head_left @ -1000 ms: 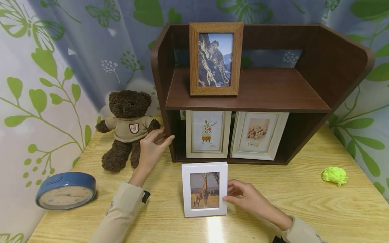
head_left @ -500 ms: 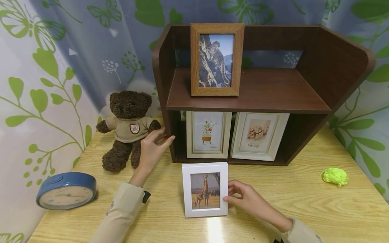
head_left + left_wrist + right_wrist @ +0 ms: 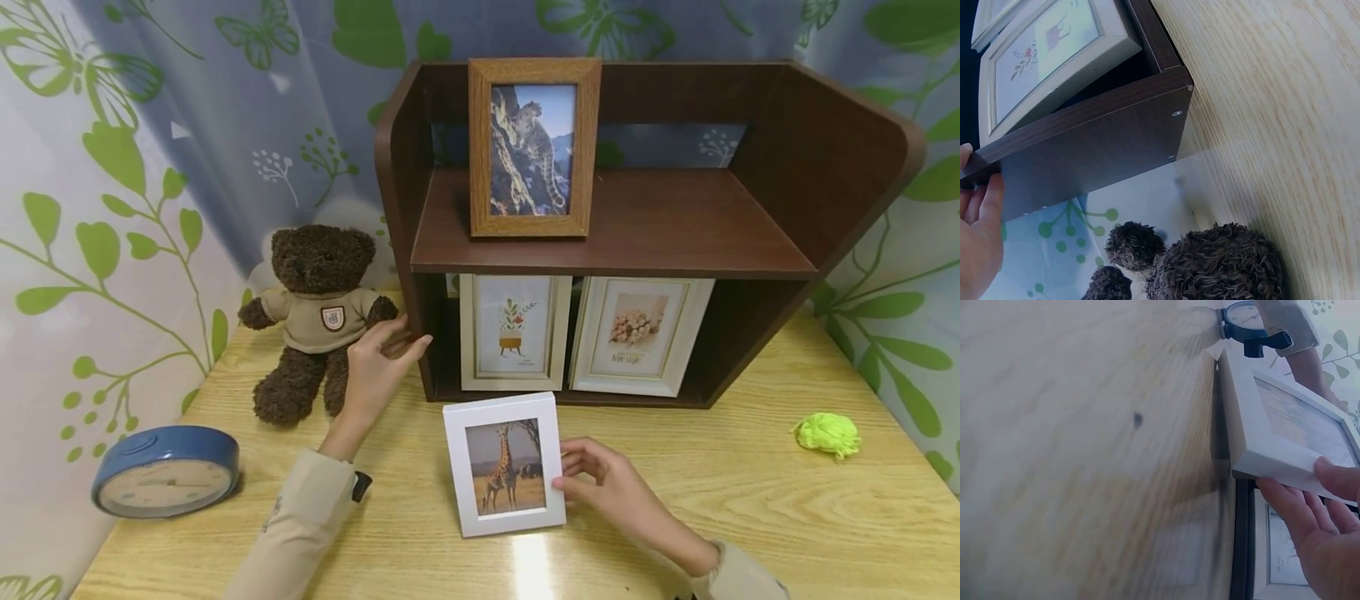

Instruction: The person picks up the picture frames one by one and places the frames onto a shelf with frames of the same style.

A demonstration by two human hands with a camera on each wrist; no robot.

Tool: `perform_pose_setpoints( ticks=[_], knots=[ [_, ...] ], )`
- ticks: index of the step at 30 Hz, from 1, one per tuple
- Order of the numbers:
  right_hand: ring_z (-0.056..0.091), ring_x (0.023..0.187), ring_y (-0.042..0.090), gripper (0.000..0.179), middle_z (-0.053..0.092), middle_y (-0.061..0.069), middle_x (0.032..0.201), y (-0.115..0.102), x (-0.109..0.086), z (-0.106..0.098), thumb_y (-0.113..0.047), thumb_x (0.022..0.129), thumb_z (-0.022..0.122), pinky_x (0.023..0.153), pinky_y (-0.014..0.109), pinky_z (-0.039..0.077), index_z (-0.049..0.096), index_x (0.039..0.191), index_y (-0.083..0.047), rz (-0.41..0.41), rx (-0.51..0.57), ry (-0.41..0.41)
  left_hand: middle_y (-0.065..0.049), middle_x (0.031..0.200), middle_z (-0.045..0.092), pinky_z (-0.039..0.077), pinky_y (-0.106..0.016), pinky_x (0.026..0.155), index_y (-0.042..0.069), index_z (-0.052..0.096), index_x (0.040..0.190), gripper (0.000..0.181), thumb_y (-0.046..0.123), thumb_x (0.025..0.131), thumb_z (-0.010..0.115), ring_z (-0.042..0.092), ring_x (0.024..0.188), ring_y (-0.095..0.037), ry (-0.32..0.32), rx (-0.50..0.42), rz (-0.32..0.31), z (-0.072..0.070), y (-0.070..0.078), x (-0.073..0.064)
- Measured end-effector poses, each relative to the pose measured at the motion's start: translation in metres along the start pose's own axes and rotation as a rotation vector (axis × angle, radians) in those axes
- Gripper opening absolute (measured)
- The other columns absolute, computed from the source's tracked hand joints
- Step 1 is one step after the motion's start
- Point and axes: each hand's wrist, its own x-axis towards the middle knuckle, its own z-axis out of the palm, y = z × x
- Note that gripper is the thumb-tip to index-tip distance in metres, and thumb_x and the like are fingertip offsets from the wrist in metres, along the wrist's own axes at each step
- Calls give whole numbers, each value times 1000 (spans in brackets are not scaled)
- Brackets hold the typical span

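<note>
A white picture frame (image 3: 504, 463) with a giraffe photo stands on the table in front of the shelf, leaning slightly left in the head view. My right hand (image 3: 622, 498) pinches its right edge, thumb in front and fingers behind, as the right wrist view also shows. My left hand (image 3: 372, 373) grips the front edge of the left side panel of the dark brown shelf (image 3: 690, 218). In the left wrist view the thumb and fingers lie on either side of that panel (image 3: 1091, 156). The frame's back is hidden in the head view.
A wood-coloured frame (image 3: 534, 225) stands on the upper shelf. Below are a flowerpot picture frame (image 3: 513, 382) and a cream frame (image 3: 637, 383). A brown teddy bear (image 3: 318, 321) sits beside my left hand, a blue clock (image 3: 165, 471) nearer. Green yarn (image 3: 827, 435) lies far right.
The white picture frame has turned a little counterclockwise in the head view, its top moving left, with my right hand still holding it. My left hand has stayed on the shelf.
</note>
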Motion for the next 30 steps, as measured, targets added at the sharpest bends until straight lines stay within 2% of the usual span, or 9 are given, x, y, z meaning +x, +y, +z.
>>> perform_pose_setpoints(
  ticks=[2,9,11,17,20,24,30],
  knots=[
    [62,84,5,41,65,20,94,0,0,-1,-2,81,71,76,22,59,55,115,14,-6,15,7,-32,110,60,58,-36,83,-19,61,112,36,-5,80,72,66,92,-42,1,0,0,0,0,0],
    [61,81,3,39,66,23,91,1,-2,-3,0,81,71,75,21,58,56,112,16,-20,39,19,-26,110,62,58,-21,80,-12,64,113,39,4,80,76,68,89,-37,18,-29,34,4,-36,3],
    [61,81,4,40,66,23,91,0,-3,-5,-1,81,72,75,20,57,56,113,16,-22,31,18,-27,111,62,58,-23,81,-13,63,113,38,1,80,75,68,90,-38,18,-25,15,4,-33,3],
    [61,81,3,41,65,24,90,0,-4,-10,2,81,70,73,20,57,54,115,18,-74,30,18,-33,111,59,58,-32,84,-20,59,112,37,-7,80,72,65,93,-44,2,2,-9,1,-6,1],
    [61,80,2,40,65,23,89,1,-5,-14,4,81,70,69,22,59,53,114,19,-103,40,21,-32,112,59,58,-28,84,-18,60,114,38,-5,80,72,65,94,-42,-1,-8,-22,2,-13,2],
    [61,81,3,40,67,13,89,1,-6,-18,6,81,69,65,26,62,52,115,20,-129,59,23,-27,114,61,57,-23,84,-13,62,115,39,1,81,74,67,94,-38,5,-27,-22,3,-29,3],
    [62,82,2,40,66,-9,91,-2,-8,-24,5,80,70,67,27,62,53,115,18,-116,50,44,-25,112,62,58,-24,83,-11,63,115,39,6,81,75,67,93,-37,12,-34,29,3,-37,2]
  ],
)
